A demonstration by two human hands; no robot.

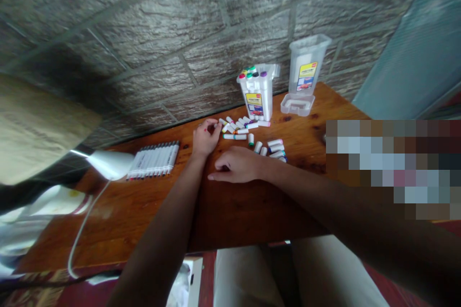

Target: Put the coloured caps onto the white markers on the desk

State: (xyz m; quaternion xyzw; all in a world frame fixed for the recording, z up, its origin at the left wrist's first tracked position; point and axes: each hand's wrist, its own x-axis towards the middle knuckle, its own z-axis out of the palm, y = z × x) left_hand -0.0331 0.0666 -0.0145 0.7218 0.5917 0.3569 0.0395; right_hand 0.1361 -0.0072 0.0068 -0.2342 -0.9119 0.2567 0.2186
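My left hand (204,139) reaches to the left end of a scatter of white markers (248,134) on the wooden table (144,211); its fingers pinch one marker there. My right hand (236,165) rests palm down on the table just in front of the scatter, fingers loosely curled, holding nothing that I can see. Behind the markers stands a clear marker box (257,91) with several markers upright in it.
A neat row of markers (154,159) lies at the left. A white charger (110,163) with a cable trails off the table's front edge. An empty clear box (307,69) stands on its lid at the back right, against the stone wall. A blurred patch covers the right.
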